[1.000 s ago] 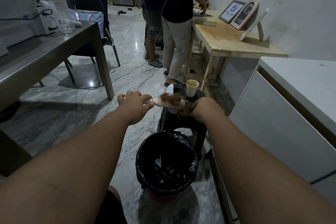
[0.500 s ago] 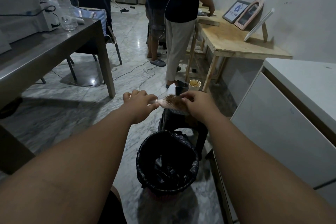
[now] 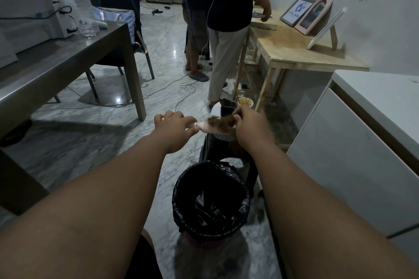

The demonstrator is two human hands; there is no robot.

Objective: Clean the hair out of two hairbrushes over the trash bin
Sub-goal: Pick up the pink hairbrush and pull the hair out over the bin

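My left hand [image 3: 174,130] grips the handle of a pale pink hairbrush [image 3: 205,126], held level above the floor beyond the trash bin. Brown hair [image 3: 218,122] is matted in its bristles. My right hand [image 3: 250,129] pinches that clump of hair at the brush head, fingers closed on it. The black-lined trash bin [image 3: 181,201] stands open on the floor below and nearer to me. A second hairbrush is not visible.
A black stool [image 3: 212,146] stands right behind the bin with a paper cup [image 3: 245,103] on it. A white cabinet [image 3: 353,154] is close on the right, a grey table [image 3: 68,63] on the left. Two people stand by a wooden table [image 3: 301,52]. Cables lie on the floor.
My right hand rose from below the brush head onto its top and closed on the hair clump. The left hand keeps the brush in about the same place.
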